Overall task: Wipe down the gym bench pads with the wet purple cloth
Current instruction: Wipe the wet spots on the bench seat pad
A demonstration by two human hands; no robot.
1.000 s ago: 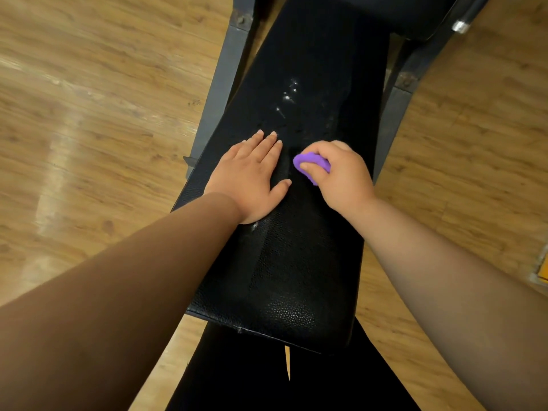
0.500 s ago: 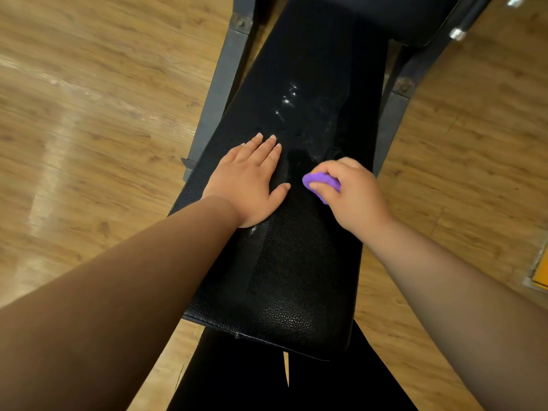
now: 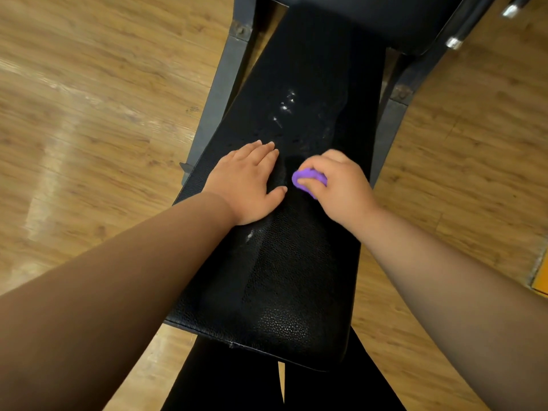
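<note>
While the left hand (image 3: 246, 185) lies flat on the black bench pad (image 3: 281, 277), fingers straight and close together on the pad's left half, the right hand (image 3: 341, 185) grips a bunched purple cloth (image 3: 308, 178) just to the right of it, fingers curled round the cloth. The cloth touches the pad about midway along its length. Farther along the pad, wet spots (image 3: 284, 108) glint. A second dark pad (image 3: 385, 19) sits at the far end. Grey metal frame bars (image 3: 219, 93) run along both sides, standing on a wooden floor (image 3: 89, 114). The person's black-clad legs (image 3: 237, 381) show below the pad's near end.
</note>
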